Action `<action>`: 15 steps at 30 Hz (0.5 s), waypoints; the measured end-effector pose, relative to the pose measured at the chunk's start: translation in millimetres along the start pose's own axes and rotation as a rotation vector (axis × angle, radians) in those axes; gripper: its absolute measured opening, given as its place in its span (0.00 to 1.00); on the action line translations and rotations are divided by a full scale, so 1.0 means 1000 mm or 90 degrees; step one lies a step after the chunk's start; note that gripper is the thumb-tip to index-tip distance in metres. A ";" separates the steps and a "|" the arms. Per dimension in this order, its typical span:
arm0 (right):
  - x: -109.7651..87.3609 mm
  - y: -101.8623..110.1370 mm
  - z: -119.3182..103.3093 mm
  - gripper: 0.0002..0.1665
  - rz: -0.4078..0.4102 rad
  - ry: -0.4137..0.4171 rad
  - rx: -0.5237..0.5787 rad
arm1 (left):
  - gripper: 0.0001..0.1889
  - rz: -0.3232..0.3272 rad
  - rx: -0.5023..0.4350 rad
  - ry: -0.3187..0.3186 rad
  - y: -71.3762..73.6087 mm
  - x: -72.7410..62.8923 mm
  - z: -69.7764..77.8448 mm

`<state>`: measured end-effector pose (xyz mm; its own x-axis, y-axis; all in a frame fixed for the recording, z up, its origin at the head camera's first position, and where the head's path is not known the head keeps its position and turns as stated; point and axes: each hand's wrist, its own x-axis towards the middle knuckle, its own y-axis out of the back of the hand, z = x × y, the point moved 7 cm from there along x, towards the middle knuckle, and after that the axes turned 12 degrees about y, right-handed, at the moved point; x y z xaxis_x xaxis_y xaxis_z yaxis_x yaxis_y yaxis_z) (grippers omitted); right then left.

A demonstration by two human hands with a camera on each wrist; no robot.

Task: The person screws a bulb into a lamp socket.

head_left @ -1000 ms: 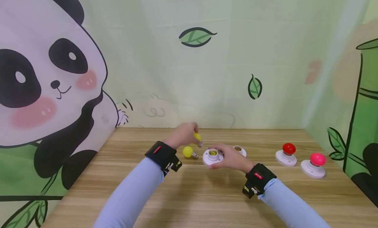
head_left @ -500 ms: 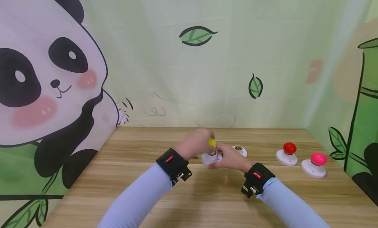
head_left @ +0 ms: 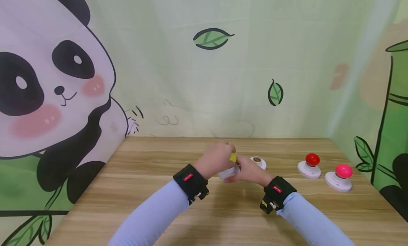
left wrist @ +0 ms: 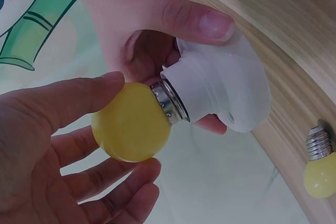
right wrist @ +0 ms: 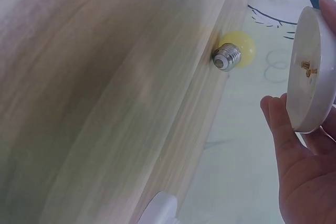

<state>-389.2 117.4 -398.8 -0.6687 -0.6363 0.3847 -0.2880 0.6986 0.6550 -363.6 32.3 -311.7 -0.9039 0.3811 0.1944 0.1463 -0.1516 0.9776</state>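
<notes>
Pinching a round yellow metal-based bulb [left wrist: 135, 116], likely light, surest by its globe [left wrist: 128, 129], left hand [head_left: 214, 161] meets a round white socket [left wrist: 233, 80] right hand [head_left: 251, 171] grips, at left-wrist-view two o'clock.

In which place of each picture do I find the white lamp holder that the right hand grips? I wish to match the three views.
Head: the lamp holder is below and slightly right of centre, partly hidden by the hands.
Left wrist: the lamp holder is right of centre, in the upper part, its mouth toward the yellow bulb.
Right wrist: the lamp holder is at the right edge, underside showing.
Shared landmark: the right hand.
</notes>
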 end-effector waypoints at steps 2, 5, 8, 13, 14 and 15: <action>0.000 0.000 0.001 0.38 -0.003 -0.003 -0.003 | 0.18 -0.005 -0.005 0.000 -0.001 0.000 -0.001; 0.000 -0.001 0.001 0.39 -0.007 -0.007 -0.005 | 0.24 -0.013 -0.017 0.008 0.000 0.000 -0.002; 0.001 0.000 -0.001 0.35 -0.004 0.001 -0.004 | 0.30 0.002 -0.003 0.029 0.005 0.001 -0.005; 0.001 0.003 -0.005 0.30 0.017 0.010 0.008 | 0.31 0.041 0.051 0.063 0.011 0.002 -0.009; 0.000 0.003 -0.005 0.30 0.018 0.007 0.011 | 0.30 0.043 0.056 0.065 0.011 0.002 -0.009; 0.000 0.003 -0.005 0.29 0.019 0.002 0.014 | 0.29 0.042 0.059 0.067 0.011 0.002 -0.009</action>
<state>-386.9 118.0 -394.0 -0.6744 -0.6168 0.4059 -0.2831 0.7237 0.6294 -367.6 23.7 -301.6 -0.9278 0.2742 0.2529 0.2383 -0.0857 0.9674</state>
